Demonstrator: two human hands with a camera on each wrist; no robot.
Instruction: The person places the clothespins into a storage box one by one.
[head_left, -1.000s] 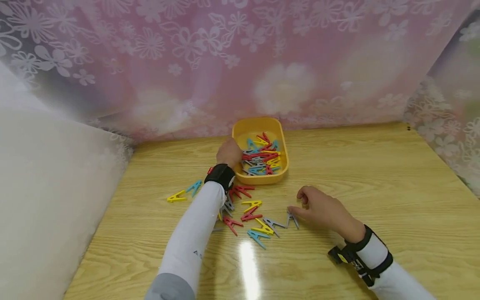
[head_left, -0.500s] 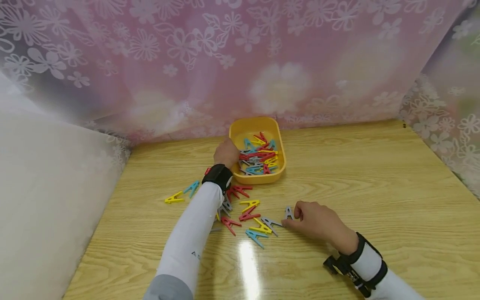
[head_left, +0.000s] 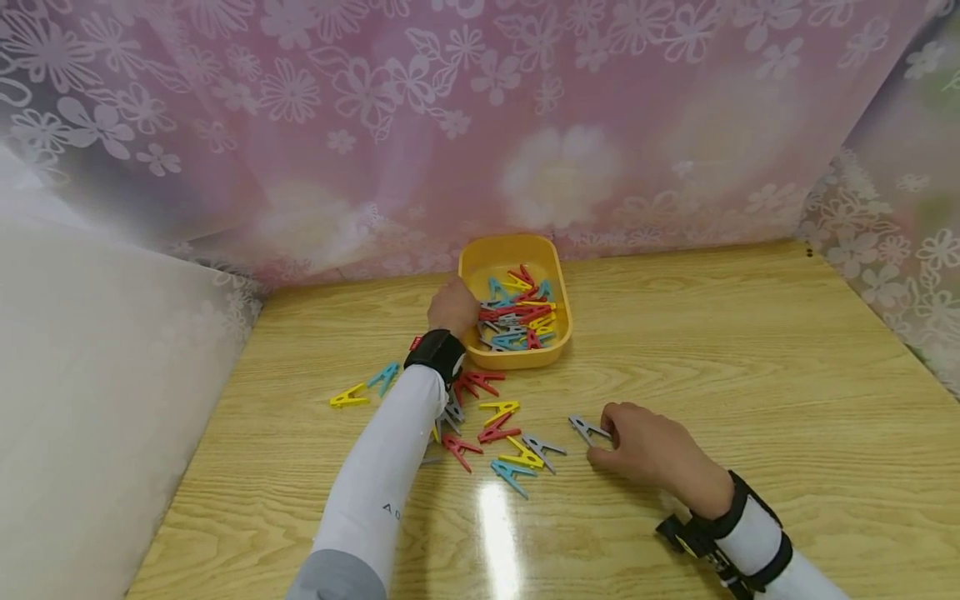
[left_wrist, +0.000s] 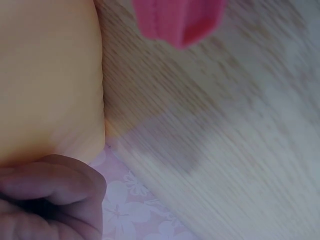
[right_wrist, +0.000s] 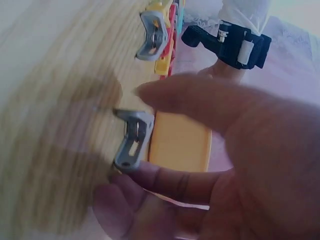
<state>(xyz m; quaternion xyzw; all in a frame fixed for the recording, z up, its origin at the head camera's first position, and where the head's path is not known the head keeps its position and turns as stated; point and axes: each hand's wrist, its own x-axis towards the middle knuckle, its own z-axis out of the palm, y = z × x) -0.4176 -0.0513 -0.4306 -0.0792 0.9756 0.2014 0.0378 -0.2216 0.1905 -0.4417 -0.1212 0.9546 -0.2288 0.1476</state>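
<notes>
My left hand (head_left: pixel 453 307) sits at the left rim of a yellow tray (head_left: pixel 516 245) full of red, blue, yellow and grey clips; in the left wrist view its curled fingers (left_wrist: pixel 47 197) lie against the tray wall (left_wrist: pixel 50 75). My right hand (head_left: pixel 609 439) is low over the table and pinches a grey clip (head_left: pixel 586 428) by one end, the clip sticking out to the left. The right wrist view shows this grey clip (right_wrist: pixel 131 142) between thumb and forefinger, just off the wood.
Several loose clips (head_left: pixel 501 433) lie scattered on the wooden table (head_left: pixel 750 350) between my arms. A yellow clip (head_left: pixel 348 395) and a blue clip (head_left: pixel 386 375) lie further left. Flowered pink curtain closes the back and right; a white cloth wall stands on the left.
My right hand has closed on the grey clip and drawn back slightly rightward and nearer; the clip now points left. The left hand stays at the tray rim.
</notes>
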